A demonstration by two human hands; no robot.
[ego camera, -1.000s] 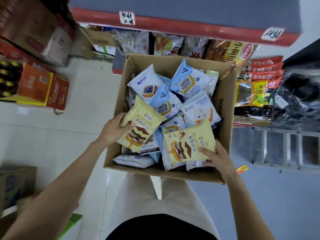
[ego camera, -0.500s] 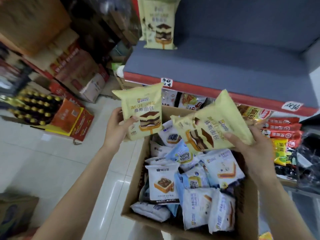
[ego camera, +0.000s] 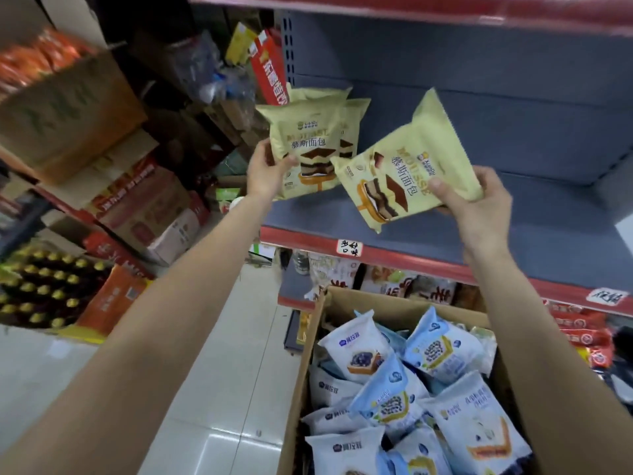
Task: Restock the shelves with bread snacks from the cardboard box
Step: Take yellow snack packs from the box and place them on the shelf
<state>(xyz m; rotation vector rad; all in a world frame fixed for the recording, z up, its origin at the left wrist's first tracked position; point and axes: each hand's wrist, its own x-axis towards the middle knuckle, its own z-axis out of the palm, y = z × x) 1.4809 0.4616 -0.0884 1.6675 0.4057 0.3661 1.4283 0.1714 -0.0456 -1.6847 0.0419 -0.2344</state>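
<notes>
Both hands are clamped on yellow bread packs right now. My left hand [ego camera: 265, 173] has its thumb over the front of an upright pack [ego camera: 301, 145], fingers tucked behind where I can't see them. My right hand [ego camera: 476, 204] pinches the near corner of a second pack [ego camera: 394, 173], which is tilted over on its side, thumb on top. Both packs are held up over the grey shelf [ego camera: 531, 228], not resting on it as far as I can tell.

There's a third yellow pack [ego camera: 352, 128] mostly hidden behind the left one, so I can't say if it's standing on the shelf or leaning on the back panel.

Below, the cardboard box [ego camera: 305, 365] sits near me, full of blue and white snack bags [ego camera: 359, 351]; its near end is cut off by the frame edge. The shelf has a red front edge with a handwritten label [ego camera: 349, 248]. On the left there are stacked cartons [ego camera: 150, 214] and bottles [ego camera: 44, 286] on a pale tile floor [ego camera: 205, 406], all pretty blurry.
</notes>
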